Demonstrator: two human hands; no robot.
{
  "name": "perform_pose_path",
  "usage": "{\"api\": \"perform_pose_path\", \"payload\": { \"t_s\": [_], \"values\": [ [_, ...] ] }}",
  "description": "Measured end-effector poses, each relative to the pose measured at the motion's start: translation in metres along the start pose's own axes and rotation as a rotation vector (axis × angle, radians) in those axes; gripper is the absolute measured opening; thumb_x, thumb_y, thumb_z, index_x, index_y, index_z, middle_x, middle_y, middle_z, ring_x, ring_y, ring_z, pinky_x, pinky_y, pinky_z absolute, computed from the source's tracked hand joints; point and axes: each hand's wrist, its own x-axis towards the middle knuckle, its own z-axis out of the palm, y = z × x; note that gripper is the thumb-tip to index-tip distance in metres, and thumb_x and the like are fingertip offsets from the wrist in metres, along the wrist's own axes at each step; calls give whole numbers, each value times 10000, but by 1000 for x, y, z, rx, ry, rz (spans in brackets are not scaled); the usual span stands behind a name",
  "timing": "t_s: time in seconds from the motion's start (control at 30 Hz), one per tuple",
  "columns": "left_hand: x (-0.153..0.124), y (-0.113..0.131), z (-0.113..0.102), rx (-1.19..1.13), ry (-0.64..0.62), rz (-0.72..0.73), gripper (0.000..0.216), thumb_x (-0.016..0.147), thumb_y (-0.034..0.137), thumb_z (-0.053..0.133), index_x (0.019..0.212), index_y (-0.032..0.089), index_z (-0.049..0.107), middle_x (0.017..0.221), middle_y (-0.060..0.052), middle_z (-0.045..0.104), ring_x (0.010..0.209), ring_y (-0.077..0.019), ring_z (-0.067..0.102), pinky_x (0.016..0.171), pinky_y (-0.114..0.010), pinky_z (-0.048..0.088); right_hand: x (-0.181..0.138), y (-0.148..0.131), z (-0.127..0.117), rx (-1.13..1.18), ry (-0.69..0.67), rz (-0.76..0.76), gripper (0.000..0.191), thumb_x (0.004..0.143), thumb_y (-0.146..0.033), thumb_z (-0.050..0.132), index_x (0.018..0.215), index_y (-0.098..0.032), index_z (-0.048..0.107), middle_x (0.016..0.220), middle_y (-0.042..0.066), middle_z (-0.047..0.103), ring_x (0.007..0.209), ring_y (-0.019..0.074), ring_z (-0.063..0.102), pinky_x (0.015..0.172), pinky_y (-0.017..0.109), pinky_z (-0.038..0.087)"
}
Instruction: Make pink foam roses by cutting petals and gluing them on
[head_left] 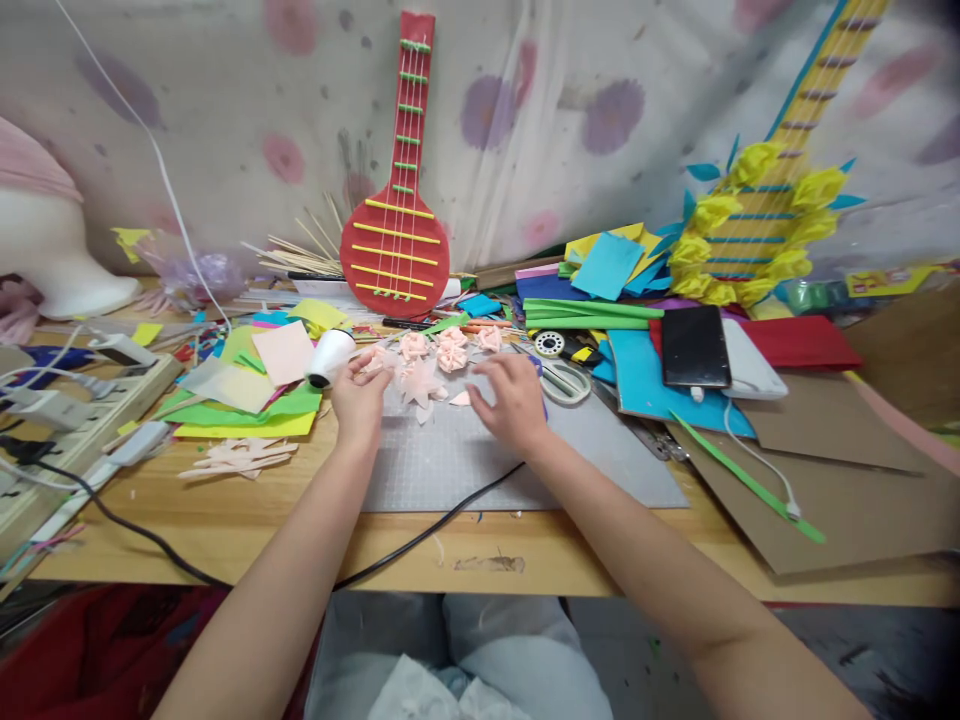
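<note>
My left hand [361, 398] is closed around a pale pink paper flower [373, 360] at the left of the grey cutting mat [435, 475]. My right hand [511, 402] hovers over the mat with fingers curved and apart, and nothing shows between them. Between my hands lie several rolled pink paper flowers [451, 352] in a loose cluster. In front of them are a flat star-shaped pink paper piece [420, 383] and small loose petals [424, 412]. Scissors with pale handles [566, 382] rest just right of my right hand.
A white glue-gun-like tool [330, 357] stands beside paper sheets [281, 352]. Behind, a red paper lute [395, 245] leans on the curtain; a yellow one [750, 235] is at right. A black cable [442, 522] crosses the front. A phone [695, 345], cardboard [810, 490] and power strip [82, 440] flank the mat.
</note>
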Motion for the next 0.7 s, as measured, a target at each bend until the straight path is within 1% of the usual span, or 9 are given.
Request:
{"api": "perform_pose_path", "payload": {
  "t_s": [0.07, 0.17, 0.23, 0.3, 0.37, 0.47, 0.6, 0.7],
  "values": [
    [0, 6, 1, 6, -14, -93, 369, 520, 189, 685, 874, 142, 594, 643, 10, 590, 572, -99, 546, 556, -223, 430, 7, -13, 13, -6, -125, -163, 159, 850, -266, 456, 928, -200, 578, 948, 84, 581, 888, 207, 486, 783, 347, 373],
    [-1, 7, 4, -1, -68, -191, 336, 497, 189, 683, 822, 141, 619, 650, 8, 585, 548, -84, 513, 499, -202, 386, 18, -28, 34, -30, -195, -249, 202, 874, -231, 415, 990, -208, 580, 971, 81, 579, 906, 199, 463, 792, 335, 359],
    [-1, 3, 6, -28, -110, -219, 306, 497, 193, 664, 796, 140, 625, 669, -1, 590, 551, -81, 509, 477, -195, 358, 24, -34, 46, -31, -200, -292, 240, 886, -197, 387, 1036, -220, 573, 970, 78, 574, 925, 192, 450, 811, 334, 343],
    [0, -1, 7, -45, -132, -231, 273, 499, 210, 653, 762, 140, 623, 670, -1, 588, 546, -80, 508, 458, -193, 327, 27, -36, 55, -39, -169, -310, 252, 892, -184, 372, 1024, -223, 583, 956, 76, 569, 921, 187, 445, 810, 332, 331],
    [1, -4, 8, -43, -136, -249, 262, 492, 228, 657, 736, 141, 620, 647, 8, 575, 530, -78, 501, 434, -190, 283, 29, -35, 60, -45, -133, -299, 248, 895, -188, 372, 993, -223, 597, 941, 74, 567, 902, 185, 443, 801, 332, 322],
    [-1, -5, 7, -31, -140, -274, 286, 482, 226, 665, 753, 142, 629, 628, 12, 573, 516, -79, 496, 418, -186, 254, 29, -31, 62, -23, -125, -299, 242, 898, -200, 379, 971, -228, 607, 910, 69, 567, 864, 180, 442, 776, 331, 315],
    [-8, 1, 7, -26, -140, -264, 315, 485, 199, 674, 791, 136, 631, 652, 5, 594, 525, -81, 502, 476, -203, 348, 28, -28, 54, 4, -129, -340, 242, 905, -231, 373, 934, -216, 613, 903, 69, 573, 850, 179, 449, 773, 330, 329],
    [-8, 4, 5, -1, -152, -221, 293, 516, 230, 681, 786, 136, 615, 692, -7, 603, 560, -91, 517, 527, -223, 386, 28, -26, 46, 34, -109, -298, 252, 904, -245, 376, 827, -200, 612, 877, 70, 569, 827, 176, 452, 771, 322, 352]
  ]
}}
